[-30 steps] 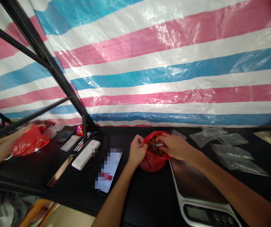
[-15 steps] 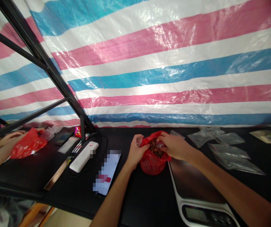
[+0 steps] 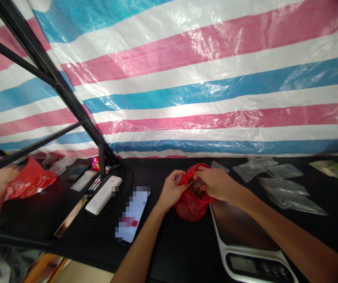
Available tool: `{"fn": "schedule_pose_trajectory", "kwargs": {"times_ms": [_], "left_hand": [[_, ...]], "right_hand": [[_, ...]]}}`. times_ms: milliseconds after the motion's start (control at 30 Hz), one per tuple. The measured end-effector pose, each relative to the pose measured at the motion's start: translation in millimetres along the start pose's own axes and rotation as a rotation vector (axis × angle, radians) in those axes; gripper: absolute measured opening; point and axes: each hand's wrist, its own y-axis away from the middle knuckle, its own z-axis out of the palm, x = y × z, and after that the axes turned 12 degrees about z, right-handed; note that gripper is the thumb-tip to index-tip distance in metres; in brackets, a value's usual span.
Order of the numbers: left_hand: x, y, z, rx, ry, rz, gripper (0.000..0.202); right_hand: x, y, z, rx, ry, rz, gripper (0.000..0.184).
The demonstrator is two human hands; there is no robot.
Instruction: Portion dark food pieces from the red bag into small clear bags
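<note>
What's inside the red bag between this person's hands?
Dark brown pieces show at the mouth of the red plastic bag, between left hand and right hand; the red plastic hides whatever lies lower.

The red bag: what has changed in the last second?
The right hand has moved left over the red plastic bag, nearer the left hand, which pinches a clear plastic piece. The bag's mouth has narrowed around the brown pieces. The digital scale stayed beside it.
</note>
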Motion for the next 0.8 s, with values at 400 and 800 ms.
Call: {"fn": "schedule_pose_trajectory", "kwargs": {"times_ms": [400, 800], "left_hand": [[1.8, -3.8, -3.5, 0.043, -0.06, 0.008, 0.037], [-2.7, -4.4, -8.1, 0.08, -0.005, -0.019, 0.023]], "right_hand": [[-5.6, -2.0, 6.4, 0.039, -0.068, 0.085, 0.017], [-13.5, -1.5, 8.5, 0.071, -0.051, 0.154, 0.018]]}}
